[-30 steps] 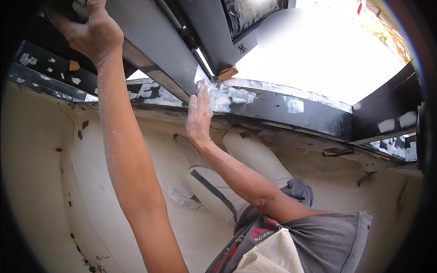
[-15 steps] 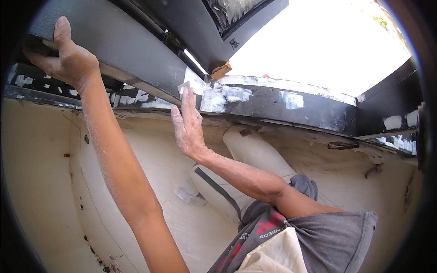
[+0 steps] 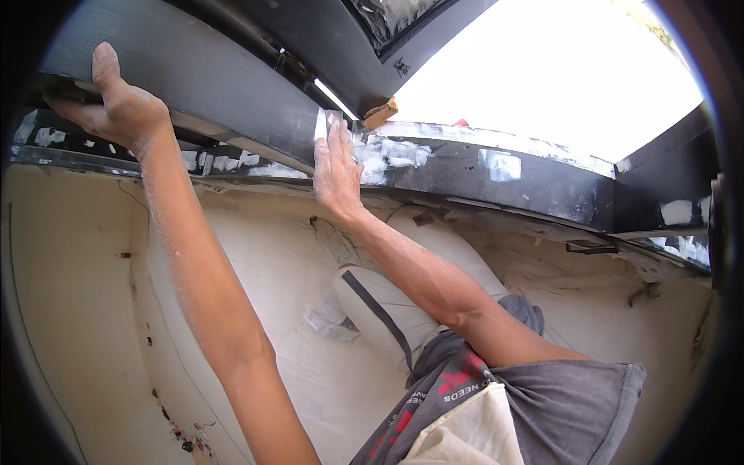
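My left hand (image 3: 130,112) grips the lower edge of a dark grey panel (image 3: 209,74) at the upper left, its thumb up on the face and the fingers partly hidden under the edge. Near the panel's right end, my right hand (image 3: 338,174) lies flat, fingers stretched upward and together. Beneath its fingertips a small pale sheet that looks like sandpaper (image 3: 333,116) is pressed against a whitish patch. Pale dust coats both hands. Just right of my right hand, white filler (image 3: 387,157) is smeared on a black frame rail (image 3: 457,170).
A brown wedge-like piece (image 3: 380,114) sits at the gap between the panel and the rail. Above it hangs a dark framed door or window (image 3: 380,74). Below, a pale dusty sheet (image 3: 263,279) covers the floor, with debris (image 3: 186,442) at lower left. My bent legs (image 3: 372,310) are underneath.
My right hand has moved right and slightly up, bringing the pale sheet from in front of the panel's edge onto its end. My left hand keeps its grip.
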Tool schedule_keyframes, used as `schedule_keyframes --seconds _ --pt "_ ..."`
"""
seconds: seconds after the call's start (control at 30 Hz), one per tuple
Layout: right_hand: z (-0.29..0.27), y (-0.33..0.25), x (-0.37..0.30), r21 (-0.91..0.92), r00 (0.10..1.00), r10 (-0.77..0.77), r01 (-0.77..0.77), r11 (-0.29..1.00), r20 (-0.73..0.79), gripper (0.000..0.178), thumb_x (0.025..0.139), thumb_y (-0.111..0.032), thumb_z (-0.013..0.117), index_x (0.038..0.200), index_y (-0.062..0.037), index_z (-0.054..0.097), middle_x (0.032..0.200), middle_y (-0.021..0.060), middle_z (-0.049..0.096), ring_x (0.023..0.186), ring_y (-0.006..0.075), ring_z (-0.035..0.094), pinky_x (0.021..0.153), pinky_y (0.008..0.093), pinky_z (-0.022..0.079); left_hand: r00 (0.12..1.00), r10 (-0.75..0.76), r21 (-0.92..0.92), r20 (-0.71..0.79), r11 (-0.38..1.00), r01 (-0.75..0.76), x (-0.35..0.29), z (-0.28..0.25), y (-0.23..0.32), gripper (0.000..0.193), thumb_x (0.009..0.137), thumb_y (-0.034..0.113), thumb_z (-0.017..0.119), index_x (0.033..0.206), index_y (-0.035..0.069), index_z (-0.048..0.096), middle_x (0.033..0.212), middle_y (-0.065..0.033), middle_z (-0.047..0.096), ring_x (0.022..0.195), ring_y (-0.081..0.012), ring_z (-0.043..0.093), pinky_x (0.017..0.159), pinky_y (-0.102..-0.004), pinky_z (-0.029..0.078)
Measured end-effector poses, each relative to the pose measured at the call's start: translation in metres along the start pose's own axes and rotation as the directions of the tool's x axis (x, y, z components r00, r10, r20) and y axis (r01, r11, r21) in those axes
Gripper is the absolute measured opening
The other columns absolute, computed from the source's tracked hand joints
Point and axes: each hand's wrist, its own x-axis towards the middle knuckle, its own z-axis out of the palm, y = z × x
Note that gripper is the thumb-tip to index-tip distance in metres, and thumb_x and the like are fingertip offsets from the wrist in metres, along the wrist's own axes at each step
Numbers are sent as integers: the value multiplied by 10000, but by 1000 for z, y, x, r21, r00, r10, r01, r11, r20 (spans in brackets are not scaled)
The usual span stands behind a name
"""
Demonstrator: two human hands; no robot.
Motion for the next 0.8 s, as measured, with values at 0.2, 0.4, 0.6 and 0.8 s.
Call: schedule_keyframes --seconds 0.2,0.4,0.6,0.8 --pt "-12 38 -7 17 958 -262 266 964 -119 469 929 -33 511 1392 -38 585 1532 170 468 1292 418 537 1117 476 382 1000 6 -37 -1 999 -6 0 2 0 772 870 286 695 1472 -11 315 1421 -213 473 1271 -319 521 1132 -410 414" --pt "-3 45 -1 23 906 -370 382 924 -205 517 965 -79 500 1480 -35 480 1589 186 378 1434 416 387 1155 497 333 1000 -23 43 11 999 22 -1 0 2 951 841 370 722 1536 -39 217 1473 -238 420 1310 -337 487 1157 -426 389" --pt "7 43 -23 6 948 -316 316 949 -29 642 1054 -291 396 1597 -9 201 1666 232 157 1528 441 170 1168 634 178 997 -68 114 -24 991 70 -4 0 5 968 859 378 696 1558 -45 178 1520 -255 354 1348 -344 460 1178 -435 368" --pt "5 25 -2 35 970 -244 243 969 24 699 1083 -443 270 1592 27 174 1671 251 81 1539 443 89 1183 584 110 996 -84 118 12 990 82 -1 2 6 998 855 363 695 1565 -75 148 1522 -278 346 1359 -352 457 1171 -416 374"
